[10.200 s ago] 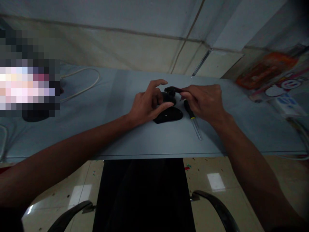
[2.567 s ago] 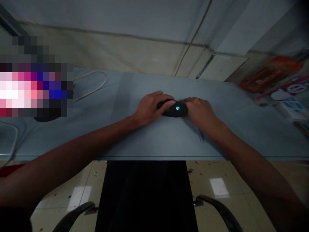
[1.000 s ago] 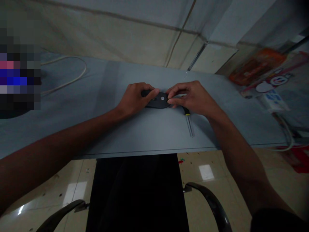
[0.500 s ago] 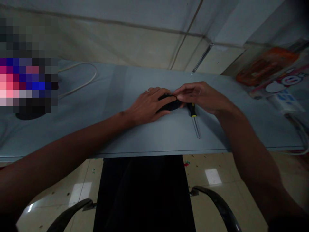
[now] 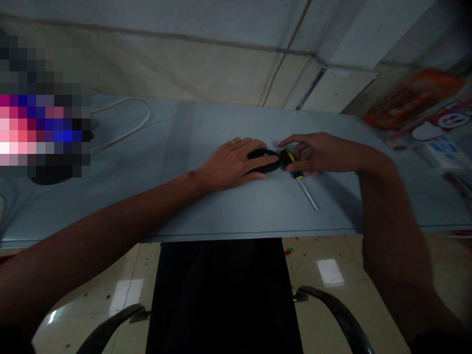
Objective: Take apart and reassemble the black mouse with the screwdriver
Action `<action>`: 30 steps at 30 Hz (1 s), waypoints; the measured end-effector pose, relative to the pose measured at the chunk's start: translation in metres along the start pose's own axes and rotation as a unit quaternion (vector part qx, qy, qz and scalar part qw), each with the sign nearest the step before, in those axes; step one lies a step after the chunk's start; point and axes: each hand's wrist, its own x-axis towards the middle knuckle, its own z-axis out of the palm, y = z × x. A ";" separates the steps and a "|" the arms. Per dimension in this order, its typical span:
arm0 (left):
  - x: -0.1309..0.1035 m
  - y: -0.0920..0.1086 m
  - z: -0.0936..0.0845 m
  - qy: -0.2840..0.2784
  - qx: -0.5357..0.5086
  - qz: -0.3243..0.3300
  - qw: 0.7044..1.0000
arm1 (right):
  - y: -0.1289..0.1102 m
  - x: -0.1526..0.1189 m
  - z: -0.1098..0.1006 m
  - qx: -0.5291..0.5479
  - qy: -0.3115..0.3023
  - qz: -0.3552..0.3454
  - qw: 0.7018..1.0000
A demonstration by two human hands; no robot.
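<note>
My left hand (image 5: 234,164) lies over a black computer mouse (image 5: 263,167) on the grey table, its fingers and thumb wrapped round the body. Part of the mouse is hidden under that hand. Just to the right, my right hand (image 5: 313,152) has its thumb and curled fingers around the black and yellow handle of a screwdriver (image 5: 298,173), while the index finger reaches out above it. The metal shaft slants down to the right, towards the table's front edge. Handle and mouse end are very close together; I cannot tell whether they touch.
A pale cable (image 5: 147,115) loops on the left of the table (image 5: 221,211), beside a dark round base (image 5: 55,174). Orange packaging (image 5: 416,98) and a white-and-blue packet (image 5: 446,152) stand at the right end. A tiled wall (image 5: 221,69) runs behind; chair armrests (image 5: 332,309) show below.
My right hand has left the end of the mouse and moved right onto the screwdriver handle. The screwdriver has turned, its tip swinging right. My left hand stays on the mouse.
</note>
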 end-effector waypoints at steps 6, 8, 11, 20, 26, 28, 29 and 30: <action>0.000 0.002 -0.006 -0.015 -0.030 0.012 0.999 | -0.024 0.008 0.005 0.161 0.217 -0.031 0.962; 0.000 0.003 -0.006 -0.021 -0.029 0.013 0.999 | -0.029 0.012 0.007 0.241 0.315 -0.075 0.915; 0.000 0.002 -0.005 -0.014 -0.023 0.017 0.999 | -0.035 0.015 0.013 0.268 0.400 -0.133 0.866; 0.000 0.002 -0.004 -0.010 -0.022 0.026 0.999 | -0.052 0.010 0.024 0.208 0.470 -0.135 0.847; 0.001 0.002 -0.005 -0.012 -0.023 0.016 1.000 | -0.049 0.009 0.022 0.196 0.500 -0.159 0.829; 0.001 0.002 -0.006 -0.013 -0.020 0.018 1.000 | -0.050 0.008 0.022 0.192 0.510 -0.167 0.822; 0.000 0.002 -0.006 -0.011 -0.017 0.020 1.000 | -0.051 0.007 0.022 0.189 0.514 -0.166 0.820; 0.000 0.002 -0.006 -0.008 -0.015 0.022 1.000 | -0.052 0.007 0.022 0.187 0.519 -0.162 0.818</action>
